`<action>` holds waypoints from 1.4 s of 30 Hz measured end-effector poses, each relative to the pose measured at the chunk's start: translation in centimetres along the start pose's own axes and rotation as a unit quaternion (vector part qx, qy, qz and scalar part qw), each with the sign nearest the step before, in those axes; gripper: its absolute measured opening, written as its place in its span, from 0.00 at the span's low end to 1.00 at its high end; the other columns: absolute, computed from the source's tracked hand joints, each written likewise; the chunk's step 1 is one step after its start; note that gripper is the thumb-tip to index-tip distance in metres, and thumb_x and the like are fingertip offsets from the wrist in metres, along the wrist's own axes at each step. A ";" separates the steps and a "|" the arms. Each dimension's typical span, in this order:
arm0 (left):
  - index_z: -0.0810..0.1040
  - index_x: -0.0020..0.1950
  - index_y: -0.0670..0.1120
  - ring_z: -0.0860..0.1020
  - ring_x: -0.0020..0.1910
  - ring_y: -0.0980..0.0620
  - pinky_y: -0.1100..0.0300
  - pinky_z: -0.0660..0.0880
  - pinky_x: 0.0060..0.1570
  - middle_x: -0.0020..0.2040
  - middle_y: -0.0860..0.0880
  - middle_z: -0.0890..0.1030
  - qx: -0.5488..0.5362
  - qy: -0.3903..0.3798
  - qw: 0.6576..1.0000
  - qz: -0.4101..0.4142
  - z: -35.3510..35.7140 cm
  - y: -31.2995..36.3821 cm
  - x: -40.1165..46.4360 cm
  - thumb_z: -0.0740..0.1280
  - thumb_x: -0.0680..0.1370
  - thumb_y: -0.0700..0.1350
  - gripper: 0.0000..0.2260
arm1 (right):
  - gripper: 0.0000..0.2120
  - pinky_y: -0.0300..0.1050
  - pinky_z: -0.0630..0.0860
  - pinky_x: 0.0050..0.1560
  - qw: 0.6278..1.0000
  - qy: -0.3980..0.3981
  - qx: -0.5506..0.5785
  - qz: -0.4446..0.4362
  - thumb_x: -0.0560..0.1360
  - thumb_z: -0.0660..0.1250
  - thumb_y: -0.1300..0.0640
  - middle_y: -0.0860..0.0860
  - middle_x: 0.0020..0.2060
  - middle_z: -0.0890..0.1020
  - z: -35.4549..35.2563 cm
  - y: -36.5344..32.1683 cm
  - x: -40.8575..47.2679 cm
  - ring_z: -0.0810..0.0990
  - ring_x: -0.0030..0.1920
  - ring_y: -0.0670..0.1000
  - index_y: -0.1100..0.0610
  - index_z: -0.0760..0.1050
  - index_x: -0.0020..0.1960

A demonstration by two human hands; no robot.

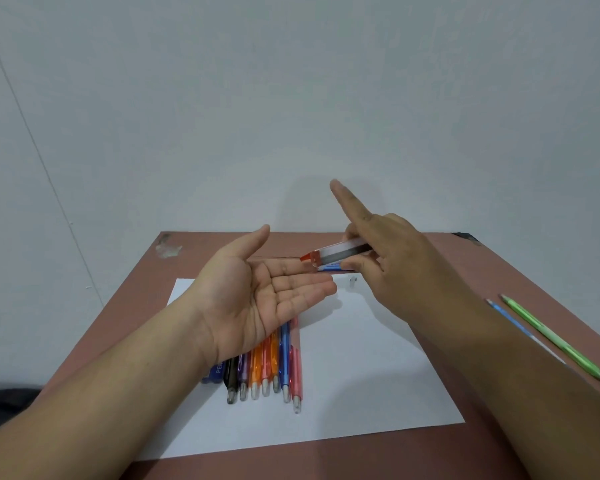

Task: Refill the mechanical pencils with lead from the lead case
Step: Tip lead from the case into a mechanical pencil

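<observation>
Here, brown table, white paper, left hand fingers flat, right hand pinching lead case

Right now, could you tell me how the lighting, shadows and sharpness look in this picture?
Head view: soft, even light, no glare; the right hand casts a faint shadow on the wall, and the left hand a soft one on the white paper; wide-angle bending splays the table edges; the lead case looks slightly blurred.

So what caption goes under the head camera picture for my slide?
Right hand tips the lead case over the open left palm, above a row of pencils on paper.
</observation>
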State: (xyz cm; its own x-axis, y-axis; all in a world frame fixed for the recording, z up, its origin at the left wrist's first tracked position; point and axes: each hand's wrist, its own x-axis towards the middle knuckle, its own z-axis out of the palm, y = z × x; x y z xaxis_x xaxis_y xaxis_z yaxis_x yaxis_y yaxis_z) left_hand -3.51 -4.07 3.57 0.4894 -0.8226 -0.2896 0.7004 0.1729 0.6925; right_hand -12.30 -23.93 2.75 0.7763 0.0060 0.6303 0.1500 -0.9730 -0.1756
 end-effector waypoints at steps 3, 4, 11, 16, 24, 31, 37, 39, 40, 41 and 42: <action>0.72 0.65 0.27 0.80 0.59 0.32 0.44 0.76 0.60 0.60 0.27 0.78 -0.003 -0.004 1.000 0.000 -0.1 0.0 0.0 0.59 0.81 0.60 0.34 | 0.29 0.50 0.79 0.45 0.998 0.025 -0.023 -0.056 0.74 0.73 0.70 0.47 0.48 0.80 0.5 0.8 -0.1 0.74 0.47 0.52 0.45 0.78 0.68; 0.72 0.65 0.27 0.80 0.59 0.32 0.44 0.76 0.60 0.60 0.27 0.78 -0.003 -0.005 1.000 0.000 -0.2 0.0 0.0 0.59 0.81 0.60 0.34 | 0.29 0.50 0.79 0.46 0.997 0.027 -0.027 -0.060 0.74 0.72 0.69 0.47 0.48 0.81 0.5 0.8 -0.2 0.74 0.47 0.52 0.45 0.77 0.69; 0.72 0.65 0.27 0.80 0.59 0.32 0.44 0.76 0.59 0.60 0.27 0.79 -0.003 -0.004 1.000 0.000 -0.1 0.0 -0.1 0.59 0.81 0.59 0.33 | 0.40 0.52 0.79 0.47 1.000 -0.006 0.013 -0.016 0.76 0.67 0.69 0.44 0.48 0.77 -0.3 -0.4 0.1 0.75 0.46 0.51 0.29 0.62 0.71; 0.73 0.63 0.26 0.80 0.59 0.32 0.45 0.76 0.60 0.59 0.27 0.78 0.001 -0.001 1.000 0.002 0.0 0.1 -0.1 0.59 0.82 0.59 0.34 | 0.43 0.45 0.77 0.53 0.999 -0.023 0.024 0.009 0.80 0.68 0.60 0.40 0.47 0.77 -0.1 -0.3 -0.2 0.74 0.50 0.48 0.26 0.47 0.76; 0.74 0.62 0.26 0.81 0.59 0.32 0.44 0.76 0.59 0.59 0.27 0.79 0.005 0.003 1.000 0.002 -0.1 0.0 -0.1 0.59 0.82 0.60 0.33 | 0.23 0.52 0.77 0.50 0.999 -0.023 -0.025 -0.025 0.79 0.68 0.60 0.43 0.47 0.79 0.3 0.2 0.0 0.76 0.47 0.52 0.40 0.74 0.70; 0.74 0.64 0.27 0.80 0.60 0.32 0.45 0.75 0.61 0.59 0.27 0.79 0.004 -0.002 1.000 -0.003 -0.2 0.1 -0.2 0.59 0.81 0.60 0.34 | 0.31 0.51 0.78 0.49 1.000 -0.014 -0.015 -0.019 0.78 0.70 0.64 0.45 0.49 0.80 0.1 -0.1 -0.1 0.75 0.49 0.51 0.34 0.70 0.71; 0.73 0.64 0.28 0.80 0.59 0.32 0.45 0.76 0.60 0.59 0.27 0.79 0.010 0.005 1.000 -0.004 -0.2 0.1 -0.1 0.59 0.81 0.60 0.33 | 0.49 0.39 0.75 0.53 0.997 -0.003 0.062 0.040 0.81 0.67 0.58 0.42 0.51 0.76 -0.3 -0.5 -0.6 0.76 0.51 0.45 0.20 0.34 0.70; 0.72 0.65 0.28 0.80 0.59 0.32 0.44 0.76 0.60 0.60 0.27 0.78 0.008 0.001 1.000 -0.006 -0.3 0.1 -0.1 0.59 0.81 0.60 0.33 | 0.45 0.39 0.75 0.51 0.999 0.004 0.036 0.039 0.80 0.67 0.60 0.43 0.50 0.77 -0.5 -0.4 -0.3 0.76 0.50 0.47 0.25 0.42 0.76; 0.72 0.65 0.28 0.80 0.59 0.32 0.44 0.76 0.60 0.60 0.27 0.78 0.009 0.001 1.000 -0.007 -0.3 0.1 -0.1 0.59 0.81 0.60 0.34 | 0.37 0.41 0.74 0.50 1.000 -0.001 0.008 0.006 0.80 0.68 0.62 0.45 0.50 0.79 -0.3 -0.3 -0.1 0.76 0.49 0.50 0.33 0.57 0.78; 0.73 0.65 0.28 0.80 0.59 0.31 0.44 0.76 0.60 0.59 0.27 0.78 0.012 0.003 1.000 -0.007 -0.3 0.1 -0.1 0.59 0.81 0.60 0.33 | 0.28 0.43 0.74 0.49 0.999 -0.007 -0.024 -0.020 0.78 0.68 0.64 0.45 0.49 0.81 0.0 0.0 -0.1 0.77 0.49 0.54 0.41 0.71 0.73; 0.73 0.65 0.28 0.80 0.59 0.31 0.44 0.76 0.59 0.59 0.27 0.79 0.014 0.005 1.000 -0.007 -0.3 0.1 -0.1 0.59 0.81 0.60 0.33 | 0.24 0.45 0.74 0.50 0.999 -0.003 -0.036 -0.037 0.78 0.68 0.64 0.45 0.49 0.82 0.2 0.5 -0.1 0.77 0.49 0.55 0.44 0.77 0.69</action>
State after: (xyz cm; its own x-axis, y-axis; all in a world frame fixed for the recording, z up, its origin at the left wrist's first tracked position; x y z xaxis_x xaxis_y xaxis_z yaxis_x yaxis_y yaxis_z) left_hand -3.33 -3.86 3.46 0.4852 -0.8194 -0.3052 0.6922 0.1468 0.7066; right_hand -12.19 -24.33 2.41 0.7680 0.0788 0.6356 0.1627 -0.9839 -0.0746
